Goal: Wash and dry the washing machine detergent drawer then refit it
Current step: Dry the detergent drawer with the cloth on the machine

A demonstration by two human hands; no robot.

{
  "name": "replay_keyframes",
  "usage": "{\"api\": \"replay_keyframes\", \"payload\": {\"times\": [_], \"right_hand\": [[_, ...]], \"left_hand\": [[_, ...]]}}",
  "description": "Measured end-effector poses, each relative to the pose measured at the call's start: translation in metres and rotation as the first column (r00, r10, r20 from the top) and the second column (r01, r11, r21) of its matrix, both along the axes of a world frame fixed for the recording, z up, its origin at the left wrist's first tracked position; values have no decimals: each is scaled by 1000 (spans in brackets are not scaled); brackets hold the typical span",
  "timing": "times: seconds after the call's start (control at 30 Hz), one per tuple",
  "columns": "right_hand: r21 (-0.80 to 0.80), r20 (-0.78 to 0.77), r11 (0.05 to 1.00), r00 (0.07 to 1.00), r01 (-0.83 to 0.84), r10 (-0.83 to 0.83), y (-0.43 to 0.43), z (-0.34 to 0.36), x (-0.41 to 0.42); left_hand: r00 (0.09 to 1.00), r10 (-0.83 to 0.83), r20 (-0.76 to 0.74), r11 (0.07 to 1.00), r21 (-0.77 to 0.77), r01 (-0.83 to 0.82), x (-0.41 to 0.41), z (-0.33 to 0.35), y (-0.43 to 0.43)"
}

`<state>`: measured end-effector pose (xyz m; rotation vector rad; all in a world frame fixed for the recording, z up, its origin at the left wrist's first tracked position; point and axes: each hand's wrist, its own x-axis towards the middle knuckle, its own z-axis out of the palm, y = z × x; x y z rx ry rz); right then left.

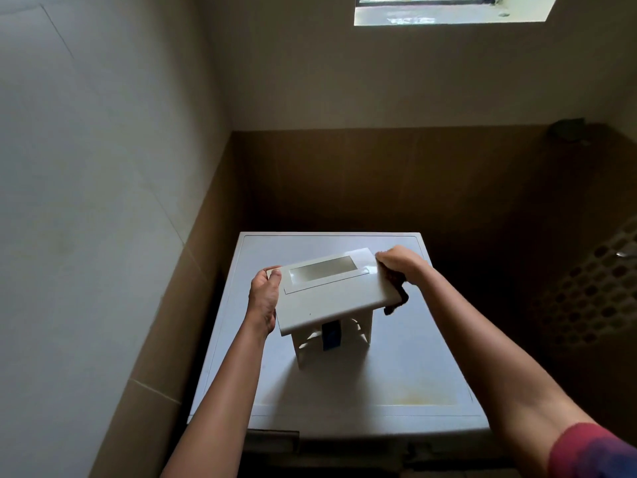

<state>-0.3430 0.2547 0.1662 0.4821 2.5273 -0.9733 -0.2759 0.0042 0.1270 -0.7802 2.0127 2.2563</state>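
The white detergent drawer (327, 298) stands on end on top of the washing machine (396, 374), its front panel facing up toward me. A blue insert (331, 334) shows inside its body below the panel. My left hand (263, 298) grips the panel's left edge. My right hand (400, 263) holds a dark cloth (398, 298) bunched against the panel's right edge; the cloth hangs down beside the drawer.
The machine sits in a corner, a pale wall (103, 201) on the left and brown tiles (379, 181) behind. A perforated laundry basket (593, 291) stands at the right. A small window (448, 8) is high up. The drawer slot at the machine's front is dark.
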Motion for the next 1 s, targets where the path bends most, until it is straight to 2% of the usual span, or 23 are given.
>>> {"api": "replay_keyframes", "payload": {"times": [0.07,0.2,0.3,0.4,0.47,0.53,0.6,0.63,0.67,0.7,0.73,0.77,0.8,0.9,1.0], "right_hand": [[-282,127,955,990,97,-63,9,-7,8],[-443,147,895,989,47,21,19,-9,27],[-549,93,834,996,60,-10,22,-1,31],[-636,-38,769,992,68,-120,14,12,34],[-679,-135,733,973,49,-190,3,23,42],[-635,-275,771,921,41,-275,-9,27,48],[-521,-476,852,814,43,-332,-23,24,55],[-480,-564,877,754,34,-337,-30,21,58],[-450,-635,893,697,16,-332,-36,18,62],[-424,-691,906,647,-1,-323,-43,13,67],[-398,-737,917,600,-13,-311,-48,7,73],[-365,-781,931,552,-22,-293,-53,0,78],[-324,-825,946,498,-32,-266,-57,-7,83],[-150,-936,987,330,-66,-120,-65,-29,96],[3,-980,998,197,-62,15,-66,-45,104]], "left_hand": [[1000,-8,12,999,-49,9,-3,1,2],[997,-77,1,981,-176,76,-11,5,3],[995,-94,-36,965,-250,82,-15,9,1],[997,3,-81,915,-401,-35,-18,19,5],[976,102,-190,834,-519,-188,-17,31,12],[957,116,-267,763,-593,-258,-15,45,22],[982,64,-176,782,-603,-159,-15,56,34],[995,43,-90,845,-528,-84,-17,61,39],[1000,31,-2,932,-362,-30,-21,66,42],[997,17,77,993,-120,-8,-26,70,44],[992,1,128,991,130,-18,-29,75,44],[988,-9,154,958,283,-36,-33,77,43],[986,-21,168,939,342,-38,-35,80,42],[976,-57,212,943,332,-17,-39,80,38],[961,-88,261,897,441,-38,-37,72,42]]}}
